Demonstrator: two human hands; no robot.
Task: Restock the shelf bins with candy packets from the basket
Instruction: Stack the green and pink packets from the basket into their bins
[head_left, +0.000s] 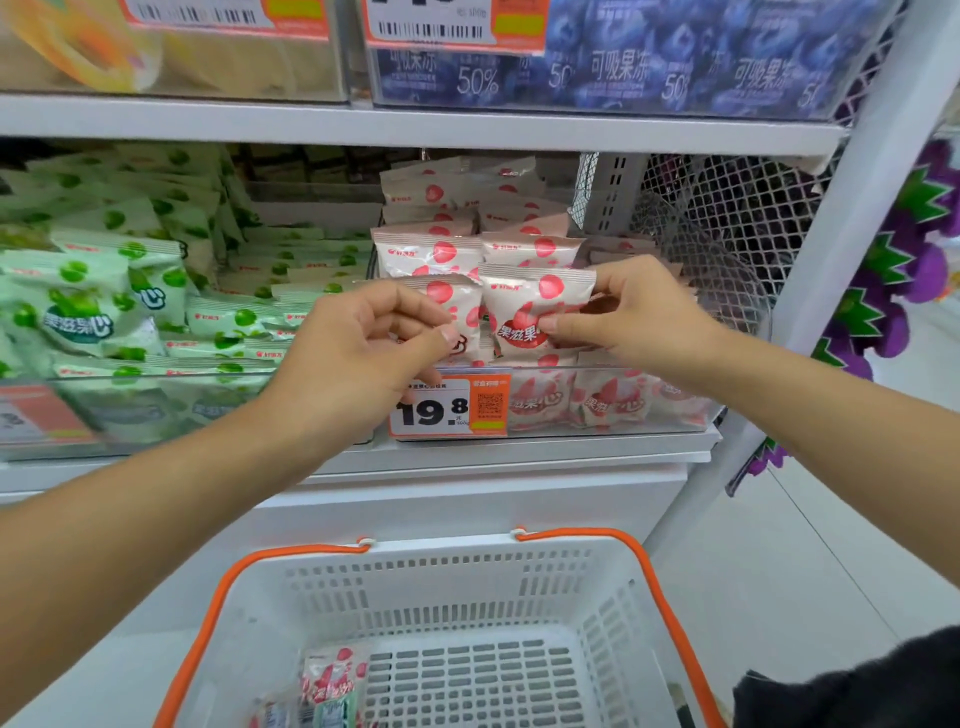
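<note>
Two pink strawberry candy packets stand upright at the front of the clear right-hand bin (675, 415). My left hand (358, 353) pinches the left packet (457, 306) by its lower edge. My right hand (634, 317) pinches the right packet (524, 306) with thumb and fingers. More pink packets are stacked behind them in the same bin. Below, the white basket (467, 582) with orange handles holds a few packets (332, 680) at its near left corner.
The neighbouring left bin holds green candy packets (93, 301). A price tag reading 19.8 (449, 408) hangs on the pink bin's front. Blue jelly pouches (649, 62) fill the shelf above. A white upright post (857, 234) and wire mesh bound the right side.
</note>
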